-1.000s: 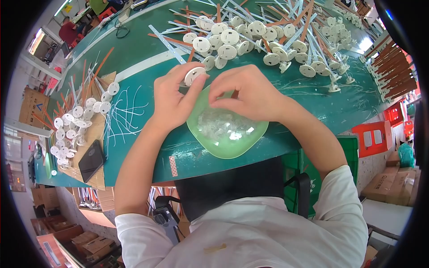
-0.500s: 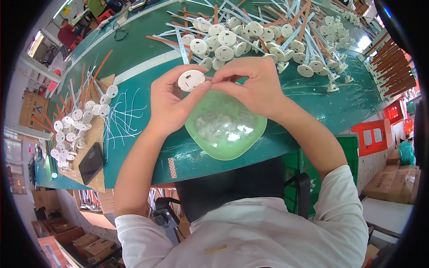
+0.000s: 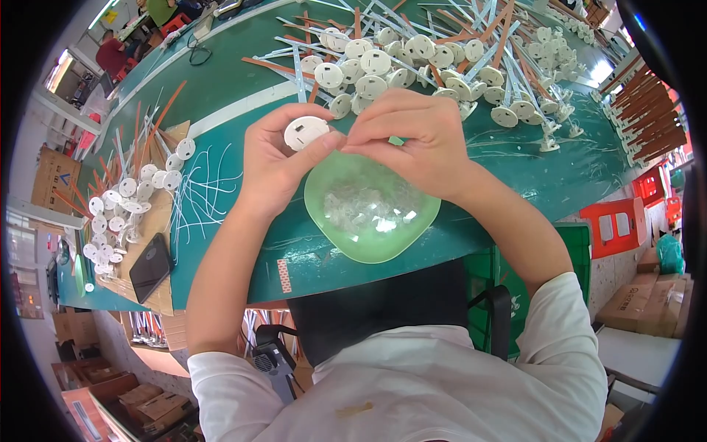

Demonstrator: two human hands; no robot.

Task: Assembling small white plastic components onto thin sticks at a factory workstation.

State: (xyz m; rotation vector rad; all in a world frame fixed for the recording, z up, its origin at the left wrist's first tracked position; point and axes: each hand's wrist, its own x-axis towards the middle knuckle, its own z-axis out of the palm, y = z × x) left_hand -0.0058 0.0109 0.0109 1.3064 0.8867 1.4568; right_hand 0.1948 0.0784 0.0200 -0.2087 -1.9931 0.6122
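Note:
Closed around a round white plastic disc point(image 3: 306, 133), my left hand point(image 3: 274, 158) tilts its slotted face toward me. My right hand point(image 3: 416, 140) meets it at the disc's right edge, thumb and forefinger pinched together; whatever they pinch is too small or hidden to make out. Below both hands on the green table stands a light green bowl point(image 3: 368, 247) with small clear, shiny pieces in it. Beyond my hands lies a large heap of similar white discs point(image 3: 375, 62), with grey and brown flat strips among them.
At left, more discs with strips point(image 3: 121, 202) lie on cardboard, beside a dark phone point(image 3: 151, 269) and loose white ties point(image 3: 202, 195). A small pink-and-white perforated strip point(image 3: 283, 276) lies near the front edge. Brown strips point(image 3: 644, 110) line the right side. A green crate point(image 3: 574, 258) stands below.
My left hand has shifted slightly left with the disc, which now tilts more. My right hand's fingers have drawn back a little from the disc's edge and remain pinched.

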